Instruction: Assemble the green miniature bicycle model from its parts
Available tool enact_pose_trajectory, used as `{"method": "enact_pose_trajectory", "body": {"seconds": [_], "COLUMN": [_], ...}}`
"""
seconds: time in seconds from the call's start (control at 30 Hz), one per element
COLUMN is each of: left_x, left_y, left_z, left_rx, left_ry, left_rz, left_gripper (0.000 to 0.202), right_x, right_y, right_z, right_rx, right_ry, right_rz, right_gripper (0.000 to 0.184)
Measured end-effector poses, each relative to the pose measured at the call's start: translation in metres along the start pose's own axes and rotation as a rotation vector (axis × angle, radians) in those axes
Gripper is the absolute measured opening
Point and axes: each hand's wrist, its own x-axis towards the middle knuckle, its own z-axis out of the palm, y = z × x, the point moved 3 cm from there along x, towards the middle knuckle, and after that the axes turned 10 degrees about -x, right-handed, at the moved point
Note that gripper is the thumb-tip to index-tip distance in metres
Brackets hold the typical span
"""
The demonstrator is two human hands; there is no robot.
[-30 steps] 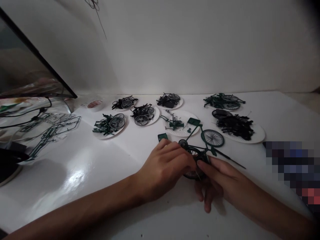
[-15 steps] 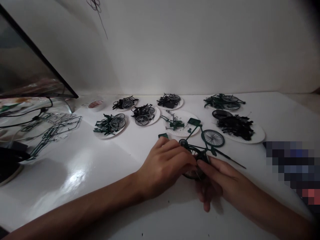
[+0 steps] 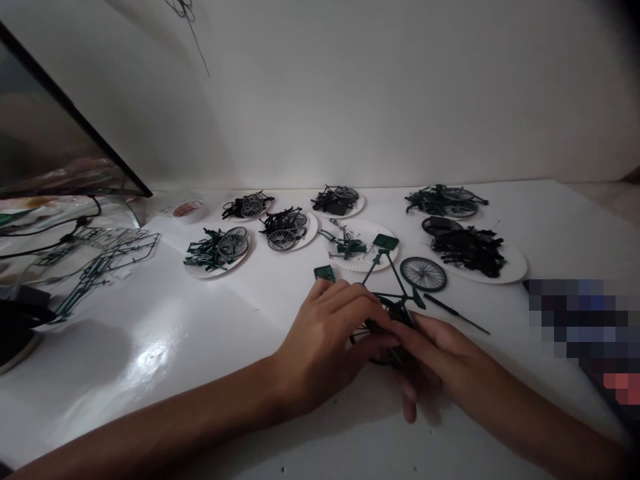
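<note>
My left hand (image 3: pixel 325 340) and my right hand (image 3: pixel 435 353) close around the lower part of a green model bicycle (image 3: pixel 395 293), and their fingers hide most of one spoked wheel. The other wheel (image 3: pixel 423 274) stands clear, up and to the right of my hands. A slim dark screwdriver (image 3: pixel 456 313) lies on the white table (image 3: pixel 200 333) right of my right hand. A small green sprue piece (image 3: pixel 325 273) sits just past my left fingertips. A green plate-like part (image 3: pixel 385 241) tops the bicycle frame.
Several paper plates (image 3: pixel 361 245) hold heaps of dark and green model parts along the back. Green sprue frames (image 3: pixel 105 267) lie at left, below a dark-edged screen (image 3: pixel 60 127) and cables. A tape roll (image 3: pixel 188 209) sits behind them. A pixelated object (image 3: pixel 580 327) occupies the right edge.
The long dark screwdriver no longer runs across the bicycle frame and now lies apart from it. The bicycle has shifted slightly left, and my hands have closed further around its lower wheel.
</note>
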Motion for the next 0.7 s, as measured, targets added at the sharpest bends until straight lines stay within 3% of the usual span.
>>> {"method": "enact_pose_trajectory", "body": {"seconds": [0.33,0.5,0.7], "left_x": [0.0,0.0,-0.0013], "left_y": [-0.0017,-0.0009,-0.0019], "left_z": [-0.0024,-0.0028,-0.0016], "left_rx": [0.106,0.075,-0.039], "left_ry": [0.086,0.023,-0.017], "left_rz": [0.01,0.041,-0.016], "left_gripper": [0.014,0.011,0.01], "right_x": [-0.0005,-0.0006,0.0015], "right_y": [0.0014,0.0005,0.0003], "right_z": [-0.0029,-0.0019,0.0001], "right_rx": [0.03,0.048,0.079], "right_ry": [-0.031,-0.024,-0.048], "right_rz": [-0.032,-0.013,-0.014], "right_gripper": [0.041,0.044,0.044]}}
